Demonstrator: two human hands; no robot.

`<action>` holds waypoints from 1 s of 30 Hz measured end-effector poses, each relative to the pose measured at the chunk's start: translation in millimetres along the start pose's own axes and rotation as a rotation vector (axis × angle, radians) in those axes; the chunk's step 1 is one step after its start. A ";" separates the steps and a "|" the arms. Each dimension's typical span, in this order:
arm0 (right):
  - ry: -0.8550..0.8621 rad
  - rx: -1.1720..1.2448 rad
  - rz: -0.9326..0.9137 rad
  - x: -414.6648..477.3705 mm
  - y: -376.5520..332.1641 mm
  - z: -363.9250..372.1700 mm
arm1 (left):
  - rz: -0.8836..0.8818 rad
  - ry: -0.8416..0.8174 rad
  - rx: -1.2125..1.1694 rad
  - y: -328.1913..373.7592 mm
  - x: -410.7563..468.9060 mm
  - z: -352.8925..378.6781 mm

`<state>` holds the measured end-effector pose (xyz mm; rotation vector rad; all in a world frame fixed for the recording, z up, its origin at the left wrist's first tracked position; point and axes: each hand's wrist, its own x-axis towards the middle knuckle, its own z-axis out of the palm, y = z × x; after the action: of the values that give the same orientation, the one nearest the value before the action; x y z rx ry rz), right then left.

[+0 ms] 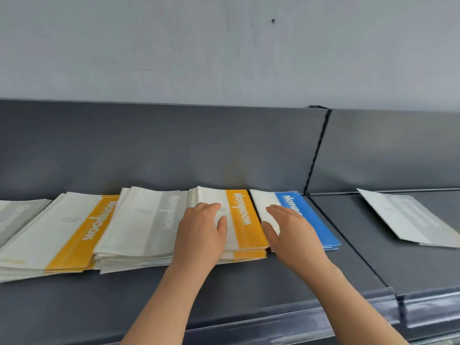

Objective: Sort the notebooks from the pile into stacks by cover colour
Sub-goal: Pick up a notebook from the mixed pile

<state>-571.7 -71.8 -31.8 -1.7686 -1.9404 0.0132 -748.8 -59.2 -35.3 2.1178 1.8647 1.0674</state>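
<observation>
While both grips lie released, left hand (pixel 199 232) rests flat on the yellow notebook stack (pixel 246 220); right hand (pixel 291 230), at its 3 o'clock, rests on the blue notebook stack (pixel 323 232).

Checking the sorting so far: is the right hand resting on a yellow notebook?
No, the right hand lies flat on the blue notebooks; the left hand rests on the yellow notebooks.

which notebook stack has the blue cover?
The blue stack under the right hand, next to the yellow stack that the left hand rests on. Its band is blue; the others are yellow or grey.
</observation>
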 end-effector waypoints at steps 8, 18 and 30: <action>-0.028 -0.071 0.140 -10.0 132.1 -43.0 | 0.005 -0.075 -0.056 100.8 7.2 79.4; 0.057 -0.122 0.357 -22.2 255.9 -72.2 | 0.065 -0.333 -0.153 185.8 26.1 171.2; -0.040 -0.146 0.292 -21.2 372.8 -91.5 | -0.124 -0.406 -0.337 281.5 39.3 272.4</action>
<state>-191.1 -64.9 -86.3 -2.1498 -1.7308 0.0082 -362.5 6.3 -74.0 1.8320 1.4860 0.7838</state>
